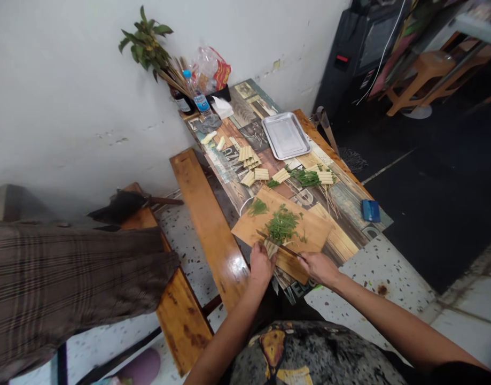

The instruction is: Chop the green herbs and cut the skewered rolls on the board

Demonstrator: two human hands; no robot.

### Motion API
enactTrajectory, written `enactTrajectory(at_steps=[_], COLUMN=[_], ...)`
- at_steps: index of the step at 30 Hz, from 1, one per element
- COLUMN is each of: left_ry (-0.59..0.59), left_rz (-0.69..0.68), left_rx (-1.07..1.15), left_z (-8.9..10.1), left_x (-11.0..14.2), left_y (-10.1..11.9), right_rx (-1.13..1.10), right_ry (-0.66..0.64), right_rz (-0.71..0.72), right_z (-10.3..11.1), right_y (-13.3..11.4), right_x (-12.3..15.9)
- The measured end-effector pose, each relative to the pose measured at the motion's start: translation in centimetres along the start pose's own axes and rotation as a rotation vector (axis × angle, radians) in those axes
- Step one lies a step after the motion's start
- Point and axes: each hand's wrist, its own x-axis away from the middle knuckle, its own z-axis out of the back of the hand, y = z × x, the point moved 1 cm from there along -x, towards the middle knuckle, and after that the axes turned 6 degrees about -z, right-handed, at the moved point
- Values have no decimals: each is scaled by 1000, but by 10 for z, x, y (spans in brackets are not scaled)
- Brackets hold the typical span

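Observation:
My left hand is closed on a pale bundle at the near edge of the wooden cutting board. My right hand grips the handle of a knife, whose thin blade lies across the board toward the left hand. A heap of chopped green herbs sits in the middle of the board, with a smaller heap at its far left corner.
Further along the table lie several pale bundled rolls, skewered pieces with herbs, a metal tray, a blue object, and bottles, bags and a plant by the wall. A wooden bench runs to the left. Plaid cloth lies at left.

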Motion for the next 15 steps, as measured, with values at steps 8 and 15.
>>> enactTrajectory(at_steps=[8, 15], left_ry=[-64, -47], left_rz=[39, 55], left_rx=[-54, 13], left_z=[7, 4], left_x=[-5, -7], left_y=[7, 3], right_rx=[47, 70], right_ry=[-40, 24], right_rz=[5, -66], right_z=[2, -13], right_y=[3, -12], right_x=[-18, -33])
